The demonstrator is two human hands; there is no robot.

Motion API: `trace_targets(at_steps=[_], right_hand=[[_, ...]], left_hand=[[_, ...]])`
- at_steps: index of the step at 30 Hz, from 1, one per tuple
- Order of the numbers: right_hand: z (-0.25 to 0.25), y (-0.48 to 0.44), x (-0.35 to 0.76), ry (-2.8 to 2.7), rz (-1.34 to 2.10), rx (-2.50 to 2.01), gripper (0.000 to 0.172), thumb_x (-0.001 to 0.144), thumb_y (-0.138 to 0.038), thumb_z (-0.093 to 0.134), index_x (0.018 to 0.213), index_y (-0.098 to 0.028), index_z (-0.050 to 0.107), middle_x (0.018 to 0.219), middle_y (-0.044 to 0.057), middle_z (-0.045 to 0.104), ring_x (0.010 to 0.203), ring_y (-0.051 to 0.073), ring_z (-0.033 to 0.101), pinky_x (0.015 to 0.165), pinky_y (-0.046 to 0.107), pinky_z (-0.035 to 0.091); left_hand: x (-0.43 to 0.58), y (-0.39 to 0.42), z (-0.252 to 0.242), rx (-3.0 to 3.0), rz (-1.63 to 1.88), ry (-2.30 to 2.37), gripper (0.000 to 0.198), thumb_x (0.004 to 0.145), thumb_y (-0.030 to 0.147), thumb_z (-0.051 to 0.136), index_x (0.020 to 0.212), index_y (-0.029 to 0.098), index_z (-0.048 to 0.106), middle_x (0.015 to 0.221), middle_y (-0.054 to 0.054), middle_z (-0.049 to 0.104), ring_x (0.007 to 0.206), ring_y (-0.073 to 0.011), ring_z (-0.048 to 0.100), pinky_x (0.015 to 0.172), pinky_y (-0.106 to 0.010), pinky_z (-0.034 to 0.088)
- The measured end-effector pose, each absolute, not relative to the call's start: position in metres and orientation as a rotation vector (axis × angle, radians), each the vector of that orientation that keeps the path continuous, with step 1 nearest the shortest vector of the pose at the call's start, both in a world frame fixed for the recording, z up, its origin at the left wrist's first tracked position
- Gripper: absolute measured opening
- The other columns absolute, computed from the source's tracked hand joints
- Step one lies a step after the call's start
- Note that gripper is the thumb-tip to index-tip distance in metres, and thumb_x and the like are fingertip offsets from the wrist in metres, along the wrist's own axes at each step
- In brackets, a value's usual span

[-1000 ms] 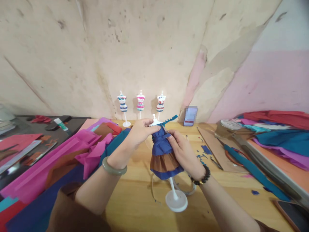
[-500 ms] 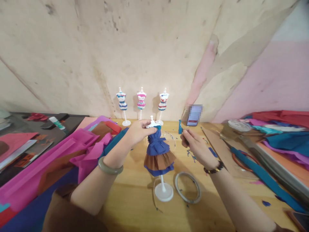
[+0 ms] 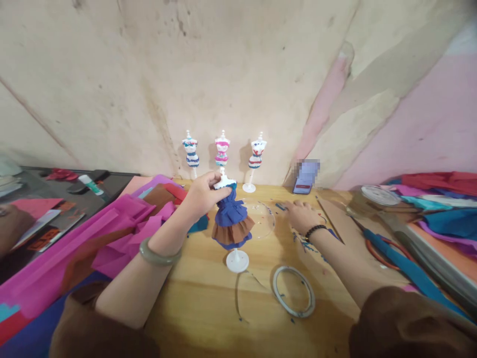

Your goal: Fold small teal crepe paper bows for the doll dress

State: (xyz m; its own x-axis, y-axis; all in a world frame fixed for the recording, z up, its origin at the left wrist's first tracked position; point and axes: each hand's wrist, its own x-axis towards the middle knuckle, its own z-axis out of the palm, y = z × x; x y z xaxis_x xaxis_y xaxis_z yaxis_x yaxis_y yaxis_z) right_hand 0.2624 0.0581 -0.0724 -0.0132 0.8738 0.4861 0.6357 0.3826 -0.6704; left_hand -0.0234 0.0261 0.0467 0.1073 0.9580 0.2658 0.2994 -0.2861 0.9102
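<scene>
My left hand [image 3: 204, 194] is closed on the white shoulders of a mini dress form [image 3: 225, 183], thumb in front. The form wears a blue and brown ruffled paper dress [image 3: 233, 219] with a waist tie. Its round white base [image 3: 237, 261] seems slightly raised and tilted. Low over the table at right, my right hand [image 3: 302, 218] has its fingers close together, with a small blue strip [image 3: 280, 206] at the fingertips. Part of that grip is hidden from view. A tape roll [image 3: 294, 292] lies nearer to me.
Three small dress forms [image 3: 257, 154] stand along the wall, with a phone [image 3: 306, 178] leaning to their right. Pink paper [image 3: 122, 219] and other coloured sheets pile up at left, beside a glue stick [image 3: 90, 185]. Another person's hand [image 3: 13, 226] shows at the left edge. Scissors [image 3: 387, 253] lie right.
My left hand has shifted the dressed form left and away from me. My right hand has reached down to the tabletop, and the blue strip has gone from upright to nearly flat.
</scene>
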Motion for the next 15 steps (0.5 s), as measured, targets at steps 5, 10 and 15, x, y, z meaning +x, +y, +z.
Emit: trace_targets(at_steps=[5, 10, 15], right_hand=[[-0.027, 0.005, 0.204, -1.847, 0.342, -1.229, 0.025, 0.092, -0.04, 0.051, 0.101, -0.02, 0.062, 0.097, 0.009, 0.067, 0.092, 0.025, 0.062, 0.083, 0.045, 0.049], [0.002, -0.031, 0.156, -1.779, 0.221, -1.102, 0.026, 0.084, -0.035, 0.061, 0.104, -0.019, 0.056, 0.096, 0.009, 0.064, 0.088, 0.023, 0.059, 0.08, 0.04, 0.048], [0.008, -0.032, 0.136, -1.846, 0.148, -1.19, 0.033, 0.077, -0.036, 0.065, 0.103, -0.018, 0.057, 0.096, 0.01, 0.064, 0.089, 0.027, 0.058, 0.079, 0.041, 0.046]], left_hand=[[-0.014, 0.023, 0.042, 1.797, 1.295, 1.409, 0.02, 0.067, 0.024, 0.061, 0.086, 0.017, 0.056, 0.082, -0.001, 0.064, 0.08, -0.0178, 0.06, 0.071, -0.027, 0.046], [-0.004, 0.0, 0.051, 2.0, 1.247, 1.526, 0.028, 0.076, 0.027, 0.056, 0.103, 0.019, 0.056, 0.092, -0.004, 0.064, 0.085, -0.0206, 0.06, 0.078, -0.031, 0.045], [0.002, -0.021, 0.06, 2.174, 1.045, 1.692, 0.044, 0.081, 0.05, 0.053, 0.11, 0.016, 0.058, 0.098, -0.012, 0.064, 0.094, -0.03, 0.06, 0.083, -0.04, 0.044]])
